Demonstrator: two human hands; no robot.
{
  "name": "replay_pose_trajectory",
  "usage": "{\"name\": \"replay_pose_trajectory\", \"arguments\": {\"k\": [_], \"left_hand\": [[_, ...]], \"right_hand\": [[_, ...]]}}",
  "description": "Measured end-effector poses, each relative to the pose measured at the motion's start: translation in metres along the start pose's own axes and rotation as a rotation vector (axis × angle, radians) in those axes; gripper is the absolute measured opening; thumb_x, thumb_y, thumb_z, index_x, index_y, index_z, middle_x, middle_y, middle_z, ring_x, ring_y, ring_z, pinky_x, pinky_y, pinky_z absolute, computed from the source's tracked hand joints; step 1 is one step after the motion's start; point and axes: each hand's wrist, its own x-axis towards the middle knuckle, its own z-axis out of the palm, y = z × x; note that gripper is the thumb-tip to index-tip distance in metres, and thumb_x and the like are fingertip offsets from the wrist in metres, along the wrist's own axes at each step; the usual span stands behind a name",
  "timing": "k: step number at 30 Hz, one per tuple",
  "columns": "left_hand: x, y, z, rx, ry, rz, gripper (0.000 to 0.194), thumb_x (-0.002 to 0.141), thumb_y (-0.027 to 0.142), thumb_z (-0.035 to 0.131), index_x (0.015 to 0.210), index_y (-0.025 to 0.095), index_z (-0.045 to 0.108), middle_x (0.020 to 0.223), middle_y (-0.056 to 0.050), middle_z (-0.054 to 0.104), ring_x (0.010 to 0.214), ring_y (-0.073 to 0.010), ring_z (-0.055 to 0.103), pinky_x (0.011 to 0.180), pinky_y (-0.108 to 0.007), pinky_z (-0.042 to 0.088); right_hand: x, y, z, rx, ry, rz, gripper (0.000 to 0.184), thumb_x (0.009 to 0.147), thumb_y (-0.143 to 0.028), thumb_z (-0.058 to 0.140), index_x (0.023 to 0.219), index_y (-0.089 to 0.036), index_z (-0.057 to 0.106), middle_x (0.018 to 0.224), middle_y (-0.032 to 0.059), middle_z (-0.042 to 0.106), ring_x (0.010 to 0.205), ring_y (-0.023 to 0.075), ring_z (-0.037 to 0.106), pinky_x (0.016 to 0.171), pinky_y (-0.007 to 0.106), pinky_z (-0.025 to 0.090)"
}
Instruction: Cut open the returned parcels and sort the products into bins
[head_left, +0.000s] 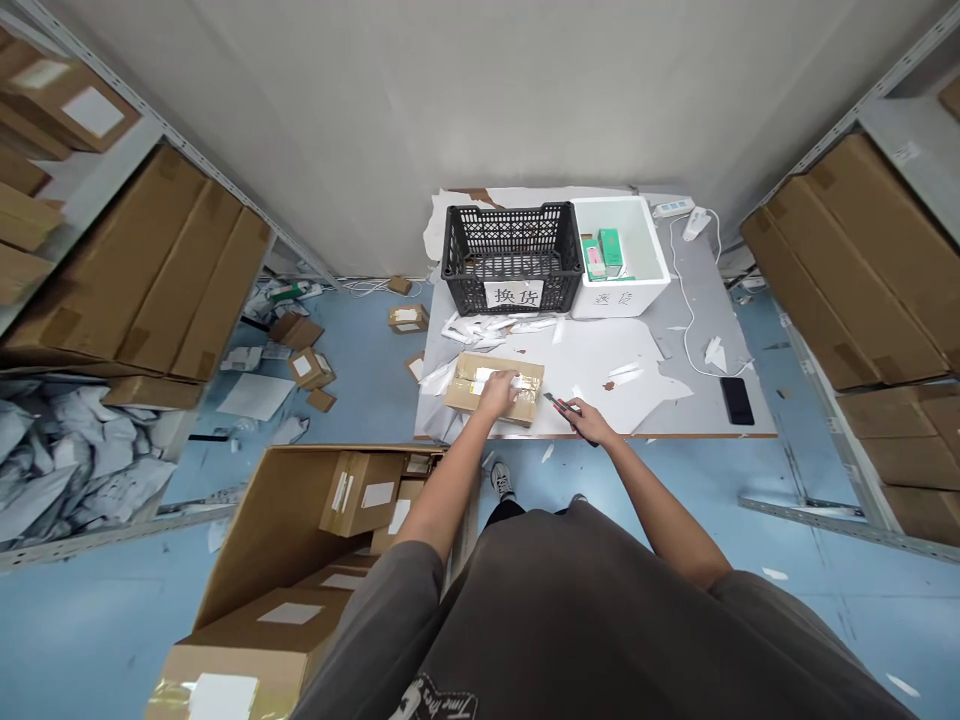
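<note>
A taped cardboard box (530, 405) with a white label lies on the near left part of the table. My left hand (498, 393) is on top of it, fingers bent over the label and holding the box against the tabletop. Just right of the box, my right hand (589, 420) is closed round a utility knife (556, 402). The knife's tip points left toward the box's right side, with a small gap between them.
Behind are a black crate (514, 297) and a white foam bin (622, 303) with green boxes inside. Paper scraps litter the table (690, 400); a phone (737, 401) lies at right. A large carton (247, 530) of boxes stands left of me. Shelves flank both sides.
</note>
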Motion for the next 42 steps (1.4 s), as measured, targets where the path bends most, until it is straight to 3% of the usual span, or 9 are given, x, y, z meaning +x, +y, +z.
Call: {"name": "replay_pose_trajectory", "arguments": {"k": [3,7,11,14,20,28,32,36,42], "left_hand": [[0.009,0.004,-0.001,0.105,-0.013,-0.022,0.051,0.090,0.019,0.071,0.139,0.027,0.065,0.152,-0.013,0.060,0.143,-0.0334,0.051,0.118,-0.052,0.045],[0.023,0.006,0.001,0.205,-0.063,0.008,0.077,0.079,0.020,0.081,0.151,0.028,0.056,0.168,-0.014,0.043,0.159,-0.0378,0.032,0.125,-0.055,0.036],[0.035,0.000,0.003,0.230,-0.092,0.091,0.080,0.081,0.023,0.076,0.157,0.023,0.051,0.167,-0.019,0.045,0.160,-0.0396,0.033,0.128,-0.056,0.029],[0.033,-0.007,0.009,0.187,-0.088,0.117,0.075,0.087,0.025,0.068,0.159,0.019,0.050,0.170,-0.022,0.041,0.162,-0.0401,0.029,0.130,-0.060,0.024],[0.020,-0.020,0.029,0.156,-0.010,0.159,0.062,0.096,0.024,0.056,0.157,0.011,0.050,0.169,-0.025,0.040,0.165,-0.0337,0.025,0.135,-0.056,0.017],[0.016,-0.023,0.038,0.142,0.039,0.161,0.057,0.099,0.021,0.049,0.156,0.013,0.052,0.169,-0.021,0.043,0.166,-0.0313,0.023,0.135,-0.059,0.019],[0.014,-0.023,0.040,0.133,0.044,0.160,0.056,0.100,0.020,0.047,0.155,0.012,0.052,0.169,-0.022,0.043,0.166,-0.0303,0.023,0.136,-0.056,0.018],[0.012,-0.023,0.043,0.117,0.046,0.149,0.060,0.098,0.022,0.052,0.157,0.016,0.051,0.169,-0.021,0.043,0.166,-0.0322,0.024,0.136,-0.060,0.018],[0.013,-0.024,0.046,0.088,0.055,0.126,0.061,0.098,0.022,0.054,0.158,0.016,0.051,0.170,-0.020,0.041,0.166,-0.0328,0.022,0.136,-0.060,0.018]], "right_hand": [[0.004,-0.010,0.001,0.179,0.132,0.055,0.036,0.096,-0.055,0.060,0.114,-0.024,0.058,0.063,-0.0061,0.062,0.047,0.0149,0.057,0.049,0.025,0.046],[0.010,-0.025,0.004,0.413,0.209,0.065,0.045,0.095,-0.068,0.056,0.093,-0.022,0.058,0.071,0.0020,0.066,0.055,0.0163,0.062,0.050,0.026,0.049],[0.014,-0.027,0.005,0.483,0.246,0.008,0.054,0.089,-0.077,0.056,0.095,-0.024,0.057,0.075,0.0011,0.064,0.064,0.0178,0.064,0.060,0.029,0.055],[0.015,-0.019,0.001,0.315,0.247,-0.049,0.053,0.086,-0.075,0.061,0.102,-0.024,0.062,0.076,-0.0020,0.060,0.072,0.0182,0.063,0.072,0.031,0.057],[0.016,-0.005,-0.003,-0.339,0.161,-0.217,0.028,0.096,-0.038,0.067,0.120,-0.025,0.072,0.105,0.0054,0.068,0.100,0.0230,0.066,0.093,0.035,0.051],[0.034,-0.020,0.004,-0.750,0.196,-0.326,0.028,0.103,-0.031,0.064,0.129,-0.026,0.071,0.112,0.0108,0.063,0.108,0.0278,0.059,0.089,0.035,0.045],[0.034,-0.016,0.006,-0.849,0.242,-0.389,0.029,0.106,-0.033,0.058,0.131,-0.025,0.071,0.114,0.0134,0.062,0.108,0.0301,0.056,0.088,0.037,0.043],[0.040,-0.016,0.004,-0.836,0.304,-0.348,0.033,0.109,-0.035,0.052,0.135,-0.023,0.069,0.115,0.0147,0.062,0.107,0.0310,0.055,0.087,0.039,0.042],[0.046,-0.019,-0.012,-0.856,0.242,-0.335,0.029,0.106,-0.032,0.058,0.131,-0.024,0.071,0.114,0.0143,0.061,0.108,0.0313,0.056,0.088,0.038,0.043]]}}
